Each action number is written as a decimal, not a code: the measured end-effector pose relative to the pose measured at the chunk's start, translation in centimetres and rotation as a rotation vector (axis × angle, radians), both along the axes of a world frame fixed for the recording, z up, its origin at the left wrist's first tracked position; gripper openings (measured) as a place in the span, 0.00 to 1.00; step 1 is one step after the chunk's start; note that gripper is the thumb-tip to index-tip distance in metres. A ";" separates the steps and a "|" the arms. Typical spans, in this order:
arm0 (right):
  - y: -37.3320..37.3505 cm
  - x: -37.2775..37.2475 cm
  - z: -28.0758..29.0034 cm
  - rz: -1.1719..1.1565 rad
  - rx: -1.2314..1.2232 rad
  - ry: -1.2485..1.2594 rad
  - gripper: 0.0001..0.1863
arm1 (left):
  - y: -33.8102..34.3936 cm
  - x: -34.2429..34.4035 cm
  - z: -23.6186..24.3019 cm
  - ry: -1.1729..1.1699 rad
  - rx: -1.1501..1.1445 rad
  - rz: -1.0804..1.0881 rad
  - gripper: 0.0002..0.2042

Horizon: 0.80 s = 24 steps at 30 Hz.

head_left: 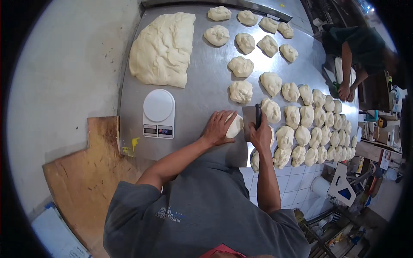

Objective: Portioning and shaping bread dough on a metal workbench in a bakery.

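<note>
My left hand (pixel 218 128) cups a small piece of dough (pixel 234 126) on the steel table, its fingers and thumb curled round the piece's left side. Just to the right, my right hand (pixel 260 136) grips the dark handle of a dough scraper (pixel 249 116). The flat metal blade stands between the two hands, close to the held piece. White kitchen scales (pixel 159 107) sit to the left of my left hand, with a bare round plate. Beyond them lies a large slab of dough (pixel 163 51).
Several dough lumps (pixel 285 136) sit in rows along the table (pixel 206 96) to the right, with more scattered at the far side. A co-worker (pixel 361 56) bends over the table's far right end. A wooden board (pixel 81 172) stands left below the table.
</note>
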State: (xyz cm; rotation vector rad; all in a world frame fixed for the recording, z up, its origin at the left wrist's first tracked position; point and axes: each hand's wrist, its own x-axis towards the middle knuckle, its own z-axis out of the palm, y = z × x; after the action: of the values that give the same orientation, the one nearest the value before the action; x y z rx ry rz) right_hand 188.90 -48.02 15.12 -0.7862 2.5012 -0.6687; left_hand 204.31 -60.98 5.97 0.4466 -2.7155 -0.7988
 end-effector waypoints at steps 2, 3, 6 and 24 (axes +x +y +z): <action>0.1 -0.1 -0.2 0.020 0.003 0.049 0.31 | 0.1 0.0 -0.5 0.013 -0.008 -0.003 0.52; 0.2 -0.2 -0.5 0.036 0.014 0.089 0.31 | 0.1 0.1 -0.7 0.017 -0.007 -0.009 0.51; 0.4 -0.2 -2.3 0.076 0.033 0.170 0.31 | 0.1 0.3 -1.4 0.026 -0.008 -0.013 0.50; -1.9 5.8 -4.5 -0.055 -0.502 -0.809 0.20 | -13.3 15.5 10.5 0.338 0.100 0.407 0.27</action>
State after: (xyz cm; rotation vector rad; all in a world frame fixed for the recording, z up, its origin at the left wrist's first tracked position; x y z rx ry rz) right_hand 194.68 -49.97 10.63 -0.4568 1.6357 -1.3455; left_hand 219.80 -74.29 16.50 0.7770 -2.1819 -0.8096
